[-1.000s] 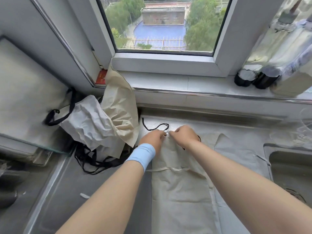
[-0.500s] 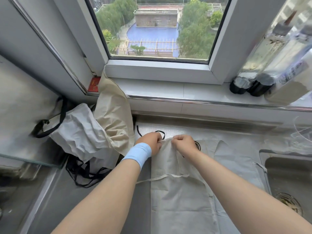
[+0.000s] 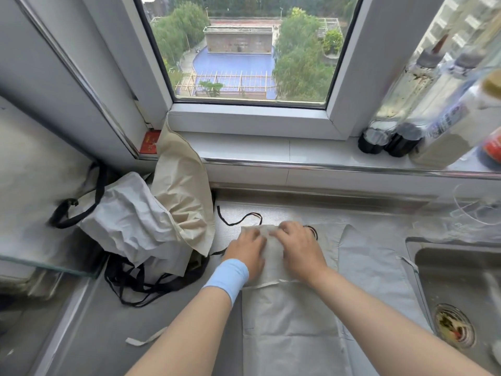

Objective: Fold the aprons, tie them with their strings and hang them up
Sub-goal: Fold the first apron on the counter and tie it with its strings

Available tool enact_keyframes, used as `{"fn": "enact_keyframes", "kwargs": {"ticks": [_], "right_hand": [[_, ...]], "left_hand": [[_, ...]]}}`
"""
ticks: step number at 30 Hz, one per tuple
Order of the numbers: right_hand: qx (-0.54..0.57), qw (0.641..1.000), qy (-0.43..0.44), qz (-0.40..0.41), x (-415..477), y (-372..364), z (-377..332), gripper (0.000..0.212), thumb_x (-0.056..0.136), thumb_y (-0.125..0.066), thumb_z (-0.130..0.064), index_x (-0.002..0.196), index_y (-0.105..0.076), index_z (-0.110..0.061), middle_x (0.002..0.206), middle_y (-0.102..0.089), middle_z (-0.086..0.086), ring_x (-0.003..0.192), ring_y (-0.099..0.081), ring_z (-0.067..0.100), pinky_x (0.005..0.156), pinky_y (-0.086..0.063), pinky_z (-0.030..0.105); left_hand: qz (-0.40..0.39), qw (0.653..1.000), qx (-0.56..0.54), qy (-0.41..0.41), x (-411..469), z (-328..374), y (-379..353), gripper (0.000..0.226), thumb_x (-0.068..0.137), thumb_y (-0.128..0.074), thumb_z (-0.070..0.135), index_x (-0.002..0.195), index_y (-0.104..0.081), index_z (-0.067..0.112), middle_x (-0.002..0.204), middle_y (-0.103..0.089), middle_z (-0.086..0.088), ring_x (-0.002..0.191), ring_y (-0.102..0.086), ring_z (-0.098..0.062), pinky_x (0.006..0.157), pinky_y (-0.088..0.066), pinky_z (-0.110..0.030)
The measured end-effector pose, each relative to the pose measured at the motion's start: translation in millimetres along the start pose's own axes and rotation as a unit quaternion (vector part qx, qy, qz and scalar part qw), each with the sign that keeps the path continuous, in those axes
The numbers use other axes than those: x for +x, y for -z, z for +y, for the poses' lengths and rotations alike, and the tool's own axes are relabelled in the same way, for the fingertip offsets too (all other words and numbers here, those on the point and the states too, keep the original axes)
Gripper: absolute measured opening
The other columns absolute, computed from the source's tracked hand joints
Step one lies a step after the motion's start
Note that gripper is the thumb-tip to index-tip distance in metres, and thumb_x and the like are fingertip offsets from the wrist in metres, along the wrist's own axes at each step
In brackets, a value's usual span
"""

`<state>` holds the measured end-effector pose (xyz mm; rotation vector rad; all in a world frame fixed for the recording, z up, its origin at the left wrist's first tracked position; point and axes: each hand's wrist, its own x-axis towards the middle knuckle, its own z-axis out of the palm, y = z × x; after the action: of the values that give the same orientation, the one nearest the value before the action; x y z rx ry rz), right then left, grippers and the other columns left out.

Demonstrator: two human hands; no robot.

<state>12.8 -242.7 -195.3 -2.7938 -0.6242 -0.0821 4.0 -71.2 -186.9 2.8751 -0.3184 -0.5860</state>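
Observation:
A pale grey apron (image 3: 290, 316), folded into a long strip, lies on the steel counter in front of me. My left hand (image 3: 248, 249), with a blue wristband, and my right hand (image 3: 299, 248) sit side by side on its far end. Their blurred fingers hold the top edge of the cloth. A thin black string (image 3: 238, 221) curls on the counter just beyond the hands. A pale tie (image 3: 271, 284) crosses the strip below my wrists. More grey cloth (image 3: 374, 267) spreads out to the right.
A heap of crumpled aprons, grey (image 3: 127, 223) and beige (image 3: 184, 191), with tangled black strings (image 3: 135, 286), fills the left corner. A sink (image 3: 458, 270) opens at the right. Bottles (image 3: 401, 104) stand on the windowsill. A loose pale strap (image 3: 146, 340) lies near the front.
Both hands have slid onto the apron's top end and now lie closer together over it. My view has tilted up toward the window.

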Motion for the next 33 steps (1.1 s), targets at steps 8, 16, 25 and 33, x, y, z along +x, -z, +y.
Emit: {"fn": "enact_keyframes", "kwargs": {"ticks": [8, 16, 25, 33], "right_hand": [[-0.154, 0.981, 0.066, -0.095, -29.8, 5.0, 17.6, 0.008, 0.067, -0.067, -0.019, 0.074, -0.067, -0.022, 0.082, -0.062, -0.001, 0.076, -0.055, 0.026, 0.069, -0.029, 0.038], [-0.205, 0.964, 0.097, -0.139, -44.2, 15.7, 24.4, 0.022, 0.049, -0.079, -0.021, 0.061, -0.062, -0.023, 0.062, -0.057, 0.001, 0.057, -0.055, 0.023, 0.057, -0.043, 0.032], [-0.094, 0.948, -0.266, -0.148, -20.1, 38.5, 55.9, 0.031, 0.091, -0.041, -0.033, 0.096, -0.069, -0.019, 0.102, -0.071, 0.006, 0.099, -0.063, 0.027, 0.084, -0.038, 0.034], [0.145, 0.874, -0.44, -0.147, 12.5, 44.8, 97.8, 0.023, 0.091, -0.051, -0.026, 0.09, -0.068, -0.011, 0.104, -0.069, 0.014, 0.099, -0.062, 0.032, 0.071, -0.042, 0.027]], "left_hand": [[0.017, 1.0, 0.005, -0.021, -21.2, 4.4, -8.4, 0.049, 0.089, -0.051, 0.044, 0.134, -0.045, 0.026, 0.146, -0.033, 0.0, 0.135, -0.028, -0.022, 0.11, -0.027, -0.037], [-0.129, 0.991, 0.02, -0.018, -30.1, 27.3, -7.7, 0.028, 0.084, -0.058, 0.022, 0.112, -0.055, 0.026, 0.119, -0.054, -0.004, 0.11, -0.054, -0.028, 0.09, -0.044, -0.034], [-0.086, 0.975, -0.061, 0.195, 11.4, 21.4, 63.2, 0.018, 0.085, -0.046, 0.008, 0.092, -0.062, 0.013, 0.1, -0.068, -0.007, 0.084, -0.069, -0.028, 0.072, -0.054, -0.03], [0.178, 0.958, -0.224, 0.027, 50.6, 36.7, 60.9, 0.037, 0.085, -0.051, -0.001, 0.114, -0.056, 0.022, 0.125, -0.043, -0.001, 0.1, -0.057, -0.024, 0.089, -0.048, -0.035]]}}
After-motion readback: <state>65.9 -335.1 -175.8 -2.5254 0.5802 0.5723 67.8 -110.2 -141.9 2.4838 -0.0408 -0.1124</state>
